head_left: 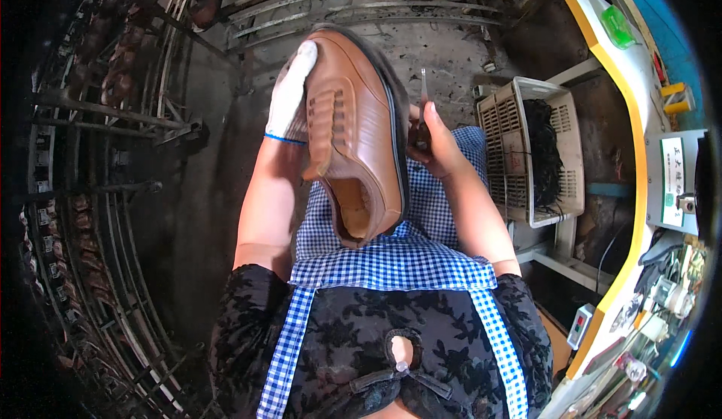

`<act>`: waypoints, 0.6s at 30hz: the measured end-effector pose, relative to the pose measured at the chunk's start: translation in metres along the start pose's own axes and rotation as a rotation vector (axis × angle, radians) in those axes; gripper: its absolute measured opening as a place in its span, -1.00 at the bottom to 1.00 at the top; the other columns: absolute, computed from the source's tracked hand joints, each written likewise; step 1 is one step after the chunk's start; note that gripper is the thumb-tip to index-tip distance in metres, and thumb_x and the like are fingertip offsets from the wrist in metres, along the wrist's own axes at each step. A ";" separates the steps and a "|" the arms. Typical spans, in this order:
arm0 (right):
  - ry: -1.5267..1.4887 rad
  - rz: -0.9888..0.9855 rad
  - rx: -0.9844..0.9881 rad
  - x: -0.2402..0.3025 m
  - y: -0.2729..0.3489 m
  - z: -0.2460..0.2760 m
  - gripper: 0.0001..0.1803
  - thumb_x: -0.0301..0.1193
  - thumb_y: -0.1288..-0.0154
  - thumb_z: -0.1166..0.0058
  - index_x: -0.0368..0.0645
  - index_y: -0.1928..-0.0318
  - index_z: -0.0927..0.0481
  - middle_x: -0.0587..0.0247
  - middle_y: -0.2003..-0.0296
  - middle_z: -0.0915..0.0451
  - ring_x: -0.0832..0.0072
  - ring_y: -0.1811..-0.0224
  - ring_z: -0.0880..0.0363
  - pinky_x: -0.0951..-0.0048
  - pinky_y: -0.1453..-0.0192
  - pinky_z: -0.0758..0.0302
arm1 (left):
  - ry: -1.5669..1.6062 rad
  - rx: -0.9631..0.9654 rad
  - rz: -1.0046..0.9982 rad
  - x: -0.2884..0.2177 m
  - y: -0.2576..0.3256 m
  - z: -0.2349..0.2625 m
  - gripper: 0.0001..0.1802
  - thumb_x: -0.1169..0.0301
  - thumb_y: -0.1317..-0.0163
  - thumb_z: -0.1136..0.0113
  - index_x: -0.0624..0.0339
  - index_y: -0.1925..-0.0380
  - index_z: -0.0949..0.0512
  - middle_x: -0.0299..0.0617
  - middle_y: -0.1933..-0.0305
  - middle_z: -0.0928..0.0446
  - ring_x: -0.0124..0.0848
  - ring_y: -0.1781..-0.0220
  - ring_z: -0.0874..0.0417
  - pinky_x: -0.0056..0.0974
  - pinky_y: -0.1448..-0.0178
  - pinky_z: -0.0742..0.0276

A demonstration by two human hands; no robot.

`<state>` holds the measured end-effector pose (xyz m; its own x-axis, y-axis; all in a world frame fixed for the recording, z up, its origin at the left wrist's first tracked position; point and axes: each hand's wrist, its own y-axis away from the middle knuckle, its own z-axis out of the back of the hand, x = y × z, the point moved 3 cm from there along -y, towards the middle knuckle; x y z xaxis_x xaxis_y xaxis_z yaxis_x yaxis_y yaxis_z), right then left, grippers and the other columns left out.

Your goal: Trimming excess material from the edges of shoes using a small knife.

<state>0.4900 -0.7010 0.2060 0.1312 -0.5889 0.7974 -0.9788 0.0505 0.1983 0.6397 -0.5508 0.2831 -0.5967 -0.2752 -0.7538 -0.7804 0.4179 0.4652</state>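
My left hand (292,92), in a white cotton glove with a blue cuff line, is wrapped around the toe end of a tan brown leather lace-up shoe with a dark sole (356,137), its fingers curled against the upper and holding it up over my lap. The shoe is tilted, toe pointing away from me and its open heel end toward my chest, the dark sole edge turned to my right. My bare right hand (432,145) sits just beside the sole edge, fingers closed in a pinch around a thin metal tool (423,92) whose slim tip sticks up past the fingers; I cannot tell whether it touches the shoe. Beneath both hands lies my blue and white checked apron (391,265), worn over a black patterned top (338,344). To my right on the floor stands a white slotted plastic crate (500,130) holding a heap of black laces or cords (545,152). To my left curve metal racks (98,156) carrying brown shoes.
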 end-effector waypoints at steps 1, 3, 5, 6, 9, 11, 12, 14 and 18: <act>0.035 0.005 0.077 0.000 -0.003 0.004 -0.41 0.11 -0.38 0.17 -0.12 -0.10 -0.43 0.48 0.42 -0.49 0.75 0.60 -0.30 0.68 0.62 -0.17 | -0.005 -0.008 0.000 0.001 -0.002 0.003 -0.55 0.24 -0.21 -0.27 0.28 -0.01 -0.51 -0.18 0.10 -0.58 -0.41 0.13 -0.61 -0.30 0.02 -0.56; 0.215 0.172 0.048 0.013 -0.003 -0.016 -0.31 0.00 -0.32 -0.06 -0.28 -0.23 -0.32 0.15 0.07 -0.55 0.50 0.09 -0.53 0.46 0.03 -0.49 | 0.022 0.105 -0.171 0.003 -0.010 0.005 -0.55 0.22 -0.19 -0.29 0.27 0.00 -0.52 -0.18 0.12 -0.59 -0.41 0.13 -0.60 -0.30 0.02 -0.55; 0.361 0.176 -0.019 0.012 -0.019 -0.016 -0.25 0.02 -0.26 -0.10 -0.25 -0.27 -0.29 0.17 0.04 -0.53 0.48 0.06 -0.52 0.45 0.00 -0.48 | -0.099 0.082 -0.329 0.006 -0.021 0.005 -0.53 0.21 -0.17 -0.31 0.28 0.00 -0.52 -0.16 0.12 -0.59 -0.40 0.13 -0.60 -0.31 0.00 -0.54; 0.511 0.180 -0.085 0.013 -0.024 -0.017 -0.19 0.04 -0.21 -0.15 -0.23 -0.30 -0.25 0.18 0.01 -0.52 0.46 0.04 -0.51 0.44 -0.03 -0.47 | -0.219 0.059 -0.489 0.004 -0.022 0.003 -0.50 0.20 -0.15 -0.33 0.29 0.00 -0.52 -0.15 0.12 -0.59 -0.39 0.12 -0.60 -0.31 -0.02 -0.53; 0.258 -0.074 -0.133 0.006 -0.027 -0.011 -0.18 0.03 -0.21 -0.15 -0.32 -0.27 -0.27 0.00 -0.13 -0.45 0.28 -0.17 -0.44 0.29 -0.24 -0.37 | -0.542 0.060 -0.713 0.003 -0.018 -0.008 -0.37 0.24 -0.07 -0.37 0.33 -0.10 -0.44 -0.07 -0.08 -0.50 -0.32 -0.10 -0.50 -0.30 -0.20 -0.41; 0.093 -0.087 0.012 -0.003 -0.030 0.002 -0.20 0.11 -0.25 -0.06 -0.26 -0.26 -0.30 0.03 -0.13 -0.47 0.28 -0.15 -0.47 0.22 -0.20 -0.43 | -0.501 0.227 -0.669 0.004 -0.015 -0.019 -0.39 0.30 -0.13 -0.29 0.30 -0.18 -0.40 -0.07 -0.20 -0.43 -0.29 -0.26 -0.38 -0.30 -0.35 -0.24; 0.102 -0.092 0.008 -0.006 -0.029 0.009 -0.20 0.11 -0.25 -0.06 -0.26 -0.26 -0.30 0.03 -0.13 -0.47 0.28 -0.15 -0.47 0.22 -0.20 -0.43 | -0.489 0.226 -0.666 0.002 -0.012 -0.023 -0.39 0.30 -0.13 -0.29 0.30 -0.18 -0.40 -0.07 -0.20 -0.43 -0.29 -0.26 -0.38 -0.30 -0.35 -0.24; 0.007 -0.098 -0.047 -0.017 -0.035 0.018 -0.22 0.11 -0.26 -0.03 -0.26 -0.25 -0.31 0.03 -0.12 -0.47 0.27 -0.14 -0.48 0.21 -0.18 -0.44 | -0.173 0.422 -0.421 0.001 -0.004 -0.028 -0.43 0.38 -0.18 -0.24 0.35 -0.18 -0.36 -0.03 -0.17 -0.44 -0.32 -0.21 -0.42 -0.31 -0.32 -0.29; -0.184 -0.072 -0.166 -0.027 -0.045 0.019 -0.25 0.11 -0.29 0.03 -0.24 -0.24 -0.33 0.04 -0.10 -0.49 0.26 -0.10 -0.50 0.20 -0.16 -0.47 | -0.260 0.340 -0.523 0.008 0.020 -0.005 -0.41 0.38 -0.23 -0.21 0.33 -0.24 -0.30 -0.03 -0.22 -0.39 -0.29 -0.29 -0.36 -0.29 -0.37 -0.23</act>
<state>0.5278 -0.7022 0.1648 0.1536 -0.7321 0.6637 -0.9267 0.1263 0.3538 0.6191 -0.5487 0.2885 -0.0589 -0.3161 -0.9469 -0.8264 0.5475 -0.1314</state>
